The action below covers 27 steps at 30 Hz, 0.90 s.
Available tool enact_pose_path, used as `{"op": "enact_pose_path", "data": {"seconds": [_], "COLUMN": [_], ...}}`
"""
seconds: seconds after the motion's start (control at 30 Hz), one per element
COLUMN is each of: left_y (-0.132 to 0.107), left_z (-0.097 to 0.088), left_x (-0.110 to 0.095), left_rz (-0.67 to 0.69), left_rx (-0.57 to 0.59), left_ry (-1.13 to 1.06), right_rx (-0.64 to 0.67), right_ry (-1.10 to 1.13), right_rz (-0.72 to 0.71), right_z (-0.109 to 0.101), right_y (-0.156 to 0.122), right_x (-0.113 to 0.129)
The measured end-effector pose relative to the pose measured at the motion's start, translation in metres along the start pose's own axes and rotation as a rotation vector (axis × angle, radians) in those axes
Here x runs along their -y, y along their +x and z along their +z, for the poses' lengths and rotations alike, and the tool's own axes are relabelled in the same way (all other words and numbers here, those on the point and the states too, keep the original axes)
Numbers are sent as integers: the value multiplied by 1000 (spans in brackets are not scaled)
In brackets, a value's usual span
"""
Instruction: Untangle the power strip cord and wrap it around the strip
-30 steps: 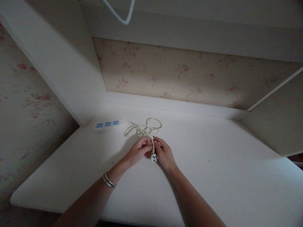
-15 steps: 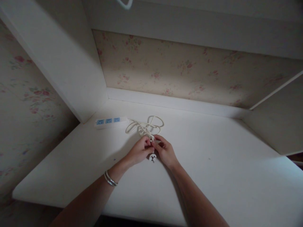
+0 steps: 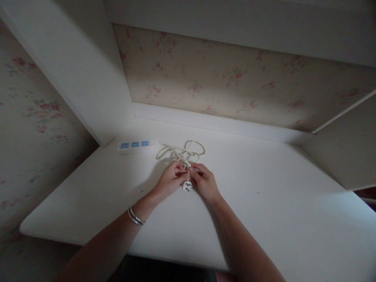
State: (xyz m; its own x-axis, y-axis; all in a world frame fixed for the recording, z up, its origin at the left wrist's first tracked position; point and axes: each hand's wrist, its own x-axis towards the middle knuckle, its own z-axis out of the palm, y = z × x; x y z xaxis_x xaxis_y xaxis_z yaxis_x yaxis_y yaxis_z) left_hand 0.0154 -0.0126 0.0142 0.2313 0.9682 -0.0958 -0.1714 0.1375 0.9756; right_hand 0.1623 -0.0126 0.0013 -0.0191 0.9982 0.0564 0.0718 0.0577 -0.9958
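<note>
Above the middle of a smooth white worktop [image 3: 264, 219], a person's bare left hand [image 3: 170, 179], with silver-coloured bangles [image 3: 135, 216] circling its wrist, and bare right hand [image 3: 206, 183] are holding close together, both gripping a cream-coloured, rounded cable [image 3: 182, 159] between thumb and fingers. Just below the fingertips, the cable's white, round-faced plug [image 3: 187, 186] is showing its metal prongs, while loose loops are lying behind the hands. To the left, a long white power strip [image 3: 138, 144], its housing containing three blue socket panels, is lying on the worktop, joined to the cable.
</note>
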Motion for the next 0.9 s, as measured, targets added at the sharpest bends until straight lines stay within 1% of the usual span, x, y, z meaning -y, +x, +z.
{"op": "enact_pose_path", "data": {"seconds": [0.1, 0.2, 0.3, 0.37, 0.47, 0.57, 0.67, 0.77, 0.9], "left_y": [3, 7, 7, 6, 5, 5, 5, 4, 3], "left_z": [-5, -12, -14, -13, -10, -10, -11, -11, -10], "left_x": [-4, -7, -9, -8, -6, -3, -4, -8, -11], "left_rz": [21, 4, -32, -38, -28, -22, -24, -27, -36], "left_rx": [-98, -145, -130, -115, -74, -25, 8, 14, 2], "left_ry": [-32, -67, -73, -69, -81, -109, -64, -15, -29], "right_rx": [33, 44, 32, 64, 127, 158, 194, 266, 411], "right_ry": [0, 33, 125, 146, 113, 100, 151, 238, 289], "right_rz": [-33, 15, 83, 88, 88, 102, 120, 124, 50], "right_z": [0, 3, 6, 6, 4, 3, 0, -5, -15], "right_y": [-1, -3, -4, -3, -2, -2, -3, -5, -6], "right_x": [-2, -3, -3, -3, -6, -9, -7, -2, 1]}}
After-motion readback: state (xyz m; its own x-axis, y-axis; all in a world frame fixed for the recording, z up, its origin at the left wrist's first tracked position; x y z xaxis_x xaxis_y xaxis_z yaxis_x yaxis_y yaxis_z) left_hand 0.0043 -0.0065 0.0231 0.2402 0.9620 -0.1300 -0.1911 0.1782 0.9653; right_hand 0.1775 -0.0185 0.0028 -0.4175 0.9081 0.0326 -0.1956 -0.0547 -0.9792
